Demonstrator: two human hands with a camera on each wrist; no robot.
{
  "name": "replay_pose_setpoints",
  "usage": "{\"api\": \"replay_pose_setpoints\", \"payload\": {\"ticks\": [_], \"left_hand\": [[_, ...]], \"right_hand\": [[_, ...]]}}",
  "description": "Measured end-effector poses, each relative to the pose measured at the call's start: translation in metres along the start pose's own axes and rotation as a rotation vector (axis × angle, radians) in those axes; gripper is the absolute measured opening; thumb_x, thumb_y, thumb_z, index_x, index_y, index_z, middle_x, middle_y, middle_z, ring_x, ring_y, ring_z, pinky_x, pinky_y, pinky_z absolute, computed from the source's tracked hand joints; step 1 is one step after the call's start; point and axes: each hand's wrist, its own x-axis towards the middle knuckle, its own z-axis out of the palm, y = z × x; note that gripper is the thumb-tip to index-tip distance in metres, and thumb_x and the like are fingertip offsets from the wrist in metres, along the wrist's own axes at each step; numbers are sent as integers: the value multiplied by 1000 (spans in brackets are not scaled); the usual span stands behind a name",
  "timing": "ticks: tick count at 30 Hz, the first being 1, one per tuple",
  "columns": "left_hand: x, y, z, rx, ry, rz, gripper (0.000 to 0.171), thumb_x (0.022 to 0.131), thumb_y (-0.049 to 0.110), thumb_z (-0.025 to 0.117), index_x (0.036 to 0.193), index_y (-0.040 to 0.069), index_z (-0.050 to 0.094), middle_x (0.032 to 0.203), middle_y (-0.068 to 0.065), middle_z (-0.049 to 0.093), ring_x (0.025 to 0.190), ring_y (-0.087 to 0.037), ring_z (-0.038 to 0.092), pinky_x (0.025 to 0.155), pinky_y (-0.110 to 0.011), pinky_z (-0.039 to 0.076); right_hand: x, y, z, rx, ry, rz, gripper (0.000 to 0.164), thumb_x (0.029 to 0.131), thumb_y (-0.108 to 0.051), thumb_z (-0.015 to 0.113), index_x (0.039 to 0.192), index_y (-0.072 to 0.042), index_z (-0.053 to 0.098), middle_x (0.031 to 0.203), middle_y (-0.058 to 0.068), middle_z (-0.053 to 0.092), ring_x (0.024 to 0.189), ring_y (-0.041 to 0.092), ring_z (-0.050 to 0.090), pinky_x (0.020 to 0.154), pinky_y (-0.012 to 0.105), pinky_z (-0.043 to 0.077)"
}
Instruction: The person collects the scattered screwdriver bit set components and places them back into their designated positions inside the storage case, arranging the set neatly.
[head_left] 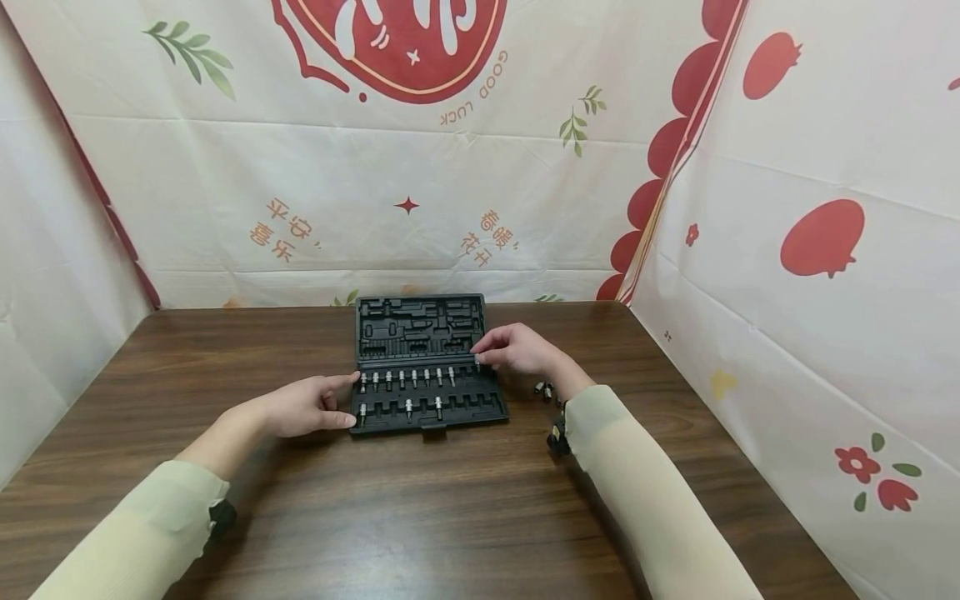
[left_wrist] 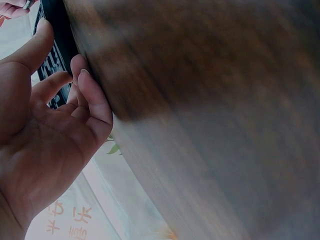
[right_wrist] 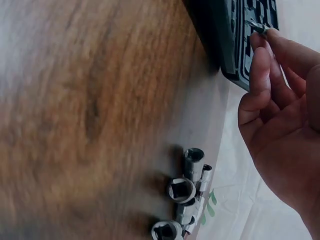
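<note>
A black bit socket case (head_left: 431, 431) lies open on the table, its molded lid (head_left: 420, 325) tilted up at the back. Silver bit sockets (head_left: 414, 378) stand in the upper row, and several more (head_left: 408, 408) in the lower row. My right hand (head_left: 525, 350) pinches a small bit socket (right_wrist: 257, 26) between thumb and fingertips, at the right end of the upper row. At the case's left side, my left hand (head_left: 303, 406) rests its thumb and index finger against the edge, the other fingers loosely bent.
Several loose silver sockets (right_wrist: 181, 190) lie on the wooden table (head_left: 375, 517) right of the case, partly behind the right wrist in the head view. A printed cloth (head_left: 360, 175) hangs behind the table and along its sides.
</note>
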Motion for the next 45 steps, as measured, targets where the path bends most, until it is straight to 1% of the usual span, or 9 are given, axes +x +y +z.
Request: {"api": "replay_pose_setpoints", "payload": {"ticks": [4, 12, 15, 22, 33, 36, 40, 43, 45], "left_hand": [[0, 0, 0, -3, 1, 3, 85, 103, 33, 79, 169, -1, 38, 86, -2, 58, 78, -16, 53, 80, -35, 44], [0, -1, 0, -10, -1, 0, 85, 103, 33, 79, 169, -1, 38, 85, -2, 59, 77, -16, 53, 78, -34, 43], [-1, -2, 0, -12, -1, -3, 86, 102, 33, 80, 169, -1, 38, 88, -3, 61, 78, -16, 54, 78, -35, 44], [-1, -1, 1, -8, -2, -9, 87, 102, 34, 80, 169, 0, 37, 92, -5, 64, 80, -16, 55, 80, -36, 46], [0, 0, 0, 1, 0, -4, 86, 102, 34, 80, 169, 0, 38, 92, -4, 64, 80, -16, 55, 80, -36, 46], [0, 1, 0, 3, 2, -6, 86, 102, 34, 80, 169, 0, 39, 93, -5, 64, 80, -16, 56, 80, -36, 46], [-1, 1, 0, 0, 2, -15, 86, 102, 34, 80, 169, 0, 39, 92, -5, 64, 80, -16, 56, 79, -36, 46], [-1, 0, 0, -3, 1, -13, 86, 102, 34, 80, 169, 0, 39, 91, -5, 63, 80, -16, 55, 79, -35, 46], [-1, 0, 0, -5, 0, -8, 86, 102, 34, 80, 169, -1, 38, 90, -4, 63, 79, -16, 55, 79, -35, 45]], "right_hand": [[2, -2, 3, -25, -13, -1, 17, 107, -23, 73, 120, -18, 84, 120, 3, 78, 96, 20, 69, 86, 36, 57], [10, -9, 12, -59, -39, -7, 16, 106, -24, 75, 117, -16, 84, 116, 3, 78, 89, 17, 68, 82, 34, 57], [12, -11, 15, -80, -46, -6, 15, 106, -24, 76, 116, -17, 84, 119, 3, 78, 89, 17, 68, 82, 34, 57], [14, -10, 20, -135, -40, 23, 15, 105, -27, 77, 115, -19, 85, 125, 2, 77, 95, 17, 68, 87, 36, 58], [15, -9, 21, -137, -29, 34, 16, 107, -26, 75, 118, -20, 84, 120, 1, 77, 91, 18, 65, 83, 34, 56], [15, -10, 20, -119, -14, 26, 22, 106, -24, 76, 127, -18, 80, 111, 3, 76, 88, 18, 66, 80, 34, 56], [14, -10, 19, -100, -6, 25, 39, 103, -23, 81, 140, -18, 73, 100, 4, 72, 84, 17, 62, 76, 32, 51], [15, -10, 20, -103, -16, 34, 45, 100, -24, 84, 144, -20, 72, 95, 2, 70, 79, 16, 56, 74, 32, 46], [15, -10, 22, -109, -20, 40, 46, 100, -24, 85, 144, -21, 72, 93, 2, 67, 76, 16, 54, 73, 31, 45]]}}
